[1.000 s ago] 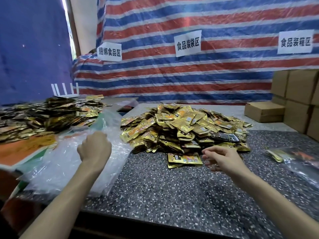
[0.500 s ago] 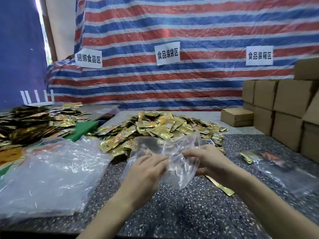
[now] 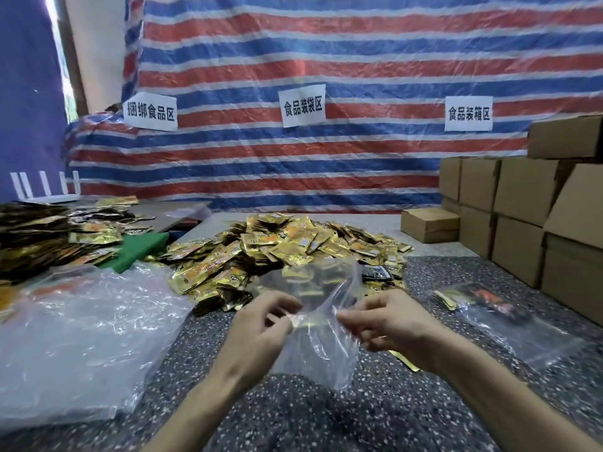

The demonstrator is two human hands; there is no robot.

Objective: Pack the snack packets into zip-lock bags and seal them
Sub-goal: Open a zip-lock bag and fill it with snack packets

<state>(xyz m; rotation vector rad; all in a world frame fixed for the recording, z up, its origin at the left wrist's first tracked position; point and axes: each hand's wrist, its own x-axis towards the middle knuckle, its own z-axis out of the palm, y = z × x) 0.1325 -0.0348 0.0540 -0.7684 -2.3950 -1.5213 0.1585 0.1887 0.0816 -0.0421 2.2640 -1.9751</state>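
Note:
A clear empty zip-lock bag (image 3: 321, 347) hangs between my two hands above the speckled table (image 3: 326, 419). My left hand (image 3: 257, 334) pinches its top edge on the left, and my right hand (image 3: 388, 324) pinches the same edge on the right. Just behind the bag lies a big heap of gold snack packets (image 3: 287, 252). A single gold packet (image 3: 406, 362) lies on the table under my right wrist, mostly hidden.
A stack of clear empty bags (image 3: 75, 340) lies at the left. Behind it is a second heap of dark gold packets (image 3: 42, 239). A filled zip-lock bag (image 3: 502, 314) lies at the right, in front of stacked cardboard boxes (image 3: 528, 207).
My left hand left the bag stack carrying one bag to the middle, where my right hand joined it. Both hands now pinch its top edge and have drawn slightly apart.

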